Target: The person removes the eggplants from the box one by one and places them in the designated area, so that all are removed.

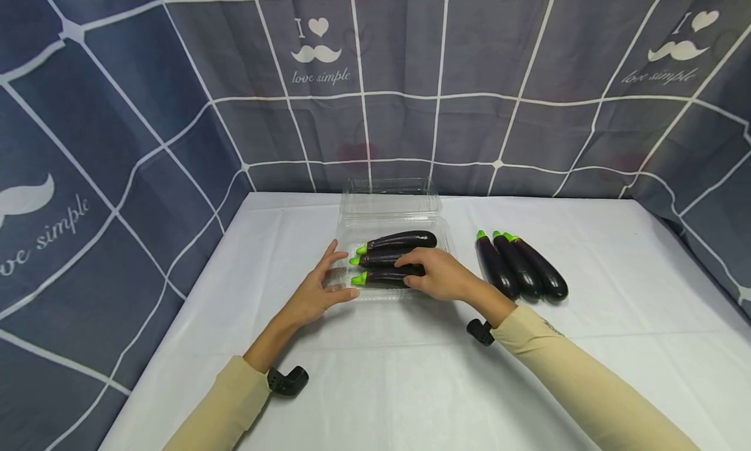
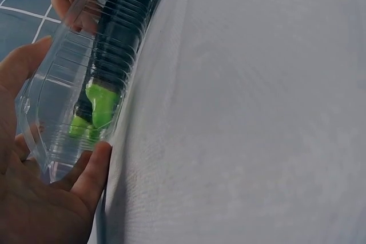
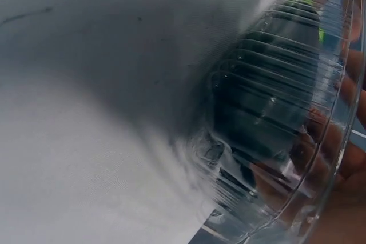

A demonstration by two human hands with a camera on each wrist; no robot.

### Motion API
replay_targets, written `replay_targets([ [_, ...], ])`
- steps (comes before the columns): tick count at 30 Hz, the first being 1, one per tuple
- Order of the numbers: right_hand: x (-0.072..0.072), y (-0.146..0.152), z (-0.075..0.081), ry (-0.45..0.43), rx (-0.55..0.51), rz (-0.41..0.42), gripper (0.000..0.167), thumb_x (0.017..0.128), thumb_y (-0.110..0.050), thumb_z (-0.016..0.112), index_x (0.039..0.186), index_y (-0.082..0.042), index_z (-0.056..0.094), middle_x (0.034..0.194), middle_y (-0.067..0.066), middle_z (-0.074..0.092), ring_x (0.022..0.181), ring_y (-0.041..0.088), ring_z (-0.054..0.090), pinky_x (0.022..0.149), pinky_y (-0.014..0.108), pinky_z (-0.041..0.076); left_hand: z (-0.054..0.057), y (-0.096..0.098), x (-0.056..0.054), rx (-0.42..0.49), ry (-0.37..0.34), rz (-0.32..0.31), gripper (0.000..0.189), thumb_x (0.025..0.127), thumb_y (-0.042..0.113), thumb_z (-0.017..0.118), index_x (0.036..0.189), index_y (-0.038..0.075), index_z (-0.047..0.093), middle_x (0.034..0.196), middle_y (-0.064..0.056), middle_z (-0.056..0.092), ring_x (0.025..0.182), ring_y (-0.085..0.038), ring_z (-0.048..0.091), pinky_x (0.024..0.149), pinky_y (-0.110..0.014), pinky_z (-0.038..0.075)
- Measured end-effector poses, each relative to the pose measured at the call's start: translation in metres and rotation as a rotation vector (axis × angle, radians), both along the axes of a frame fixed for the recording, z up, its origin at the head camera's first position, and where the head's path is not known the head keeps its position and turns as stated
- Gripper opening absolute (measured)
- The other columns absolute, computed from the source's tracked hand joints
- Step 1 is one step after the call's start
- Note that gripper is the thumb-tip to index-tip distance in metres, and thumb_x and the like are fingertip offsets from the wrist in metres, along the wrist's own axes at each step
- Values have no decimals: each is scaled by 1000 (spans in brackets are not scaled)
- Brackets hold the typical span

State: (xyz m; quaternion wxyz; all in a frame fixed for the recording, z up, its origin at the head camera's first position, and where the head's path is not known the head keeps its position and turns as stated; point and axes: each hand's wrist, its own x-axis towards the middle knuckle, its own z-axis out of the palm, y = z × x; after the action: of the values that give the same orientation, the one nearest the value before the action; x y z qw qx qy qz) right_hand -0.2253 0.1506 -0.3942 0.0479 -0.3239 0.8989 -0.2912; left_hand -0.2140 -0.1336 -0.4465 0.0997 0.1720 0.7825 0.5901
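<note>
A clear plastic clamshell box lies on the table with its lid tilted back. Inside, three dark eggplants lie side by side, green stems to the left: a back one, a middle one and a front one. My left hand holds the box's left end, thumb at the front corner and fingers spread along the end wall. Reaching in from the right, my right hand has its fingers around the right end of the front eggplant. Through the ribbed wall, the right wrist view shows that eggplant.
Three more eggplants lie together on the white tablecloth, right of the box, stems pointing away. A grey checked curtain rises behind the table and along both sides.
</note>
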Motion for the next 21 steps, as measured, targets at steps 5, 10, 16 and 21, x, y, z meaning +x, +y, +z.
replay_targets([
  [5, -3, -4, 0, -21, 28, -4, 29, 91, -8, 69, 120, -7, 71, 122, 9, 66, 116, 27, 59, 96, 45, 48, 1, 0, 0, -5, 3, -2, 79, 87, 19, 78, 152, 8, 34, 165, 6, -2, 144, -41, 21, 106, -52, 40],
  [10, -5, -6, 0, -38, 62, -18, 29, 90, -8, 71, 119, -8, 72, 121, 8, 68, 115, 26, 60, 94, 44, 50, 1, 1, 1, -3, -4, -1, 80, 87, 20, 78, 152, 8, 33, 165, 7, -2, 144, -41, 21, 106, -52, 40],
  [16, -7, -9, 0, -8, 78, -6, 30, 87, -7, 74, 117, -8, 74, 116, 8, 70, 87, 15, 62, 75, 34, 49, 0, 1, -1, -6, 10, 0, 80, 86, 20, 79, 152, 9, 34, 165, 7, -2, 144, -41, 21, 105, -52, 40],
  [21, -6, -10, -4, 5, 65, -4, 29, 86, -6, 74, 116, -7, 74, 113, 7, 71, 80, 14, 58, 71, 32, 47, -2, 0, 0, -6, 2, 3, 79, 87, 19, 78, 152, 9, 34, 165, 8, -2, 144, -41, 21, 106, -52, 39],
])
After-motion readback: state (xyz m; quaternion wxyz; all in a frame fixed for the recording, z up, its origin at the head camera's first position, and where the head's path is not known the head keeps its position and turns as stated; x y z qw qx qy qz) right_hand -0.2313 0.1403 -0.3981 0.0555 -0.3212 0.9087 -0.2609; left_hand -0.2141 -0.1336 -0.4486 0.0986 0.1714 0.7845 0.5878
